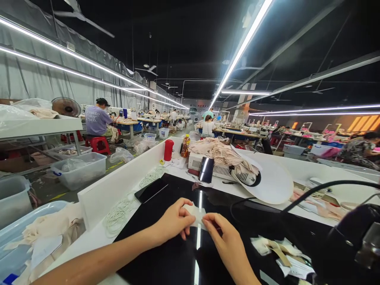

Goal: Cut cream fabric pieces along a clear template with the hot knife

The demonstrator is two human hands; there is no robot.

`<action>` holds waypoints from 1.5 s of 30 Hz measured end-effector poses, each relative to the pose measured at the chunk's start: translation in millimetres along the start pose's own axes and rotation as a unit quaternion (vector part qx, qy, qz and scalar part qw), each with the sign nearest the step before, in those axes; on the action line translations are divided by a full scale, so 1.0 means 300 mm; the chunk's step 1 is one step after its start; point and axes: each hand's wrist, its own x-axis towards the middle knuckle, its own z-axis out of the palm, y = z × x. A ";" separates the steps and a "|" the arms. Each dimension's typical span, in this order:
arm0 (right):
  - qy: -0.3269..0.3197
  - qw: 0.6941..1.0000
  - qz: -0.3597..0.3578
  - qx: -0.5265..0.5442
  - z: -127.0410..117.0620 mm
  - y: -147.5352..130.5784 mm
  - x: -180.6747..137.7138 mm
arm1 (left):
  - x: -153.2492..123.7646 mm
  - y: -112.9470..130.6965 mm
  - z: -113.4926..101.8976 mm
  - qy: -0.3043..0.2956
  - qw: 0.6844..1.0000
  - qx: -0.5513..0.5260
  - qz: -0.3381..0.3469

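Observation:
Both of my hands meet over a glossy black work surface [166, 253]. My left hand [173, 221] pinches the left edge of a small white fabric piece [196, 213]. My right hand [225, 237] grips the same piece at its right edge, fingers curled. The piece lies just above the black surface, partly hidden by my fingers.
A black phone [151, 190] and coils of white elastic cord [120, 211] lie to the left. A heap of beige fabric [221, 152] rests on a white machine, with a red cup [168, 150] and a bottle [185, 145] nearby. Paper scraps [279, 253] lie right. Other people sit sewing at distant tables.

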 end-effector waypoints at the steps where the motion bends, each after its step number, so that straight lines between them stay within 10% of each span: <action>1: 0.008 1.000 -0.002 -0.008 0.012 0.008 0.023 | 0.024 0.005 -0.013 0.021 0.999 0.031 0.007; 7: 0.022 0.996 -0.015 -0.081 0.085 0.057 0.129 | 0.121 0.017 -0.085 0.112 0.955 0.266 0.074; 22: 0.041 0.972 -0.082 -0.214 0.160 0.090 0.132 | 0.122 -0.056 -0.068 0.083 0.844 0.518 0.111; 31: -0.004 0.968 -0.161 -0.190 0.047 -0.128 -0.177 | 0.094 -0.031 -0.086 0.076 0.833 0.516 0.183; 39: 0.029 0.947 -0.129 -0.292 -0.257 0.030 -0.478 | -0.002 -0.014 0.034 -0.013 0.861 0.466 0.201; 45: 0.034 0.846 -0.094 -0.524 -0.332 0.155 -0.577 | -0.061 0.011 0.191 -0.094 0.857 0.447 0.241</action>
